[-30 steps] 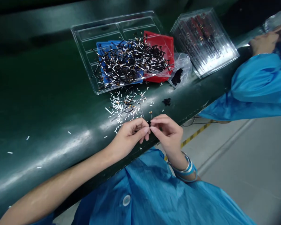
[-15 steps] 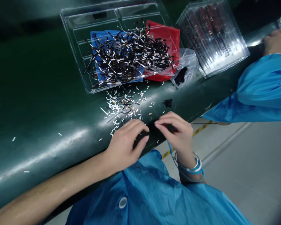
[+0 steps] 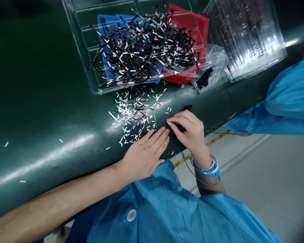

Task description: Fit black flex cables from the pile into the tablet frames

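Resting flat on the green counter [image 3: 53, 111], my left hand [image 3: 145, 153] lies open, fingers straight and together. Just beside it my right hand [image 3: 192, 134] curls narrow, fingertips pinching a small dark strip [image 3: 179, 127] down near the counter's front edge. Scattered white slips [image 3: 128, 113] lie just beyond both hands, and farther back the clear tray [image 3: 91, 79] holds a heap of black strips [image 3: 147, 50]

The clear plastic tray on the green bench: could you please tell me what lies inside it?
In the tray, a tangled heap of thin black strips with white ends lies over a blue insert and a red insert. What lies beneath the heap is covered.
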`<control>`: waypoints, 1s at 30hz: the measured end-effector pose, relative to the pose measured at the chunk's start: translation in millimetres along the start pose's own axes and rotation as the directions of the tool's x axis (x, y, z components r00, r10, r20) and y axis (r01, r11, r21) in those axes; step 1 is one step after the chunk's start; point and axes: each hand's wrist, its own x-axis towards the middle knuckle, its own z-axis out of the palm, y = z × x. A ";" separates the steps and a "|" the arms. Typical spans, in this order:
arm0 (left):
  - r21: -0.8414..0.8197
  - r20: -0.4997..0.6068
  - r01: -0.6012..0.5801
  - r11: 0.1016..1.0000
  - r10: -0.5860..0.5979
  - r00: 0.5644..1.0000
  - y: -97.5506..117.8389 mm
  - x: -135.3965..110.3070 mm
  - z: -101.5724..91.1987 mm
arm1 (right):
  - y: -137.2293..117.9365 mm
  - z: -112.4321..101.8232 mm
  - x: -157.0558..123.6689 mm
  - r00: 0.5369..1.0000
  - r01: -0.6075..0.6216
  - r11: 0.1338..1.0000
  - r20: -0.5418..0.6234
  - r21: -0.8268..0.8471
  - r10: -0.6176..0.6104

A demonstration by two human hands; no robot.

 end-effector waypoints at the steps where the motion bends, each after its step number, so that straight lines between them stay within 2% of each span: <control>1: -0.003 0.006 0.002 1.000 -0.002 1.000 -0.2 0.0 0.0 | 0.5 -0.3 -0.2 1.000 0.003 1.000 0.003 -0.001 -0.003; 6: -0.023 0.025 0.016 1.000 -0.016 1.000 -0.5 0.4 0.5 | 2.1 -1.4 -2.9 0.999 0.042 0.999 0.002 -0.031 -0.042; 12: -0.044 -0.002 0.029 0.999 -0.029 1.000 0.1 0.9 0.3 | 5.2 -4.8 -8.4 0.995 0.101 0.993 -0.007 -0.055 -0.102; 19: -0.059 0.030 -0.003 0.998 0.005 1.000 -7.8 3.0 -4.4 | 11.3 -9.5 -8.1 0.993 0.106 0.990 0.064 -0.089 -0.101; 26: -0.109 0.023 -0.058 0.992 0.061 0.998 -18.0 2.3 -7.8 | 7.3 -15.2 -7.9 0.956 0.287 0.917 0.137 -0.278 -0.258; 30: -0.092 0.021 -0.059 0.994 0.062 0.998 -18.0 2.5 -7.2 | 1.4 -12.3 -9.1 0.968 0.250 0.924 0.102 -0.290 -0.230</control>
